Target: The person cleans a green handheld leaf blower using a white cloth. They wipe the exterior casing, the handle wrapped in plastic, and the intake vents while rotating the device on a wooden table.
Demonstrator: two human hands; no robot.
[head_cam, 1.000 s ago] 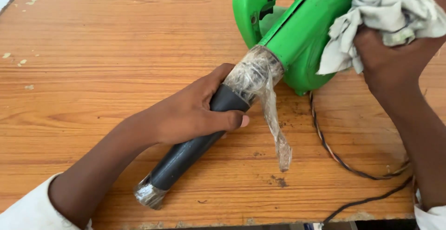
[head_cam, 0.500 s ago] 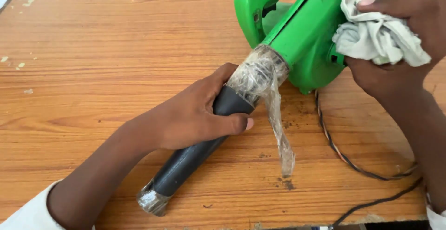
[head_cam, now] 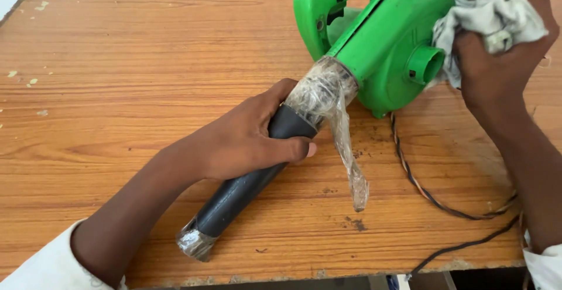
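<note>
A scuffed wooden worktop carries a bright green plastic electric blower lying on its side. Its black tube nozzle, joined with clear tape, is gripped by the left hand. The right hand presses a crumpled grey-white cloth against the blower's housing.

No packages, labels, signs or screens appear anywhere around the green blower on the wooden table; its visible casing is plain moulded plastic without stickers or displays.
</note>
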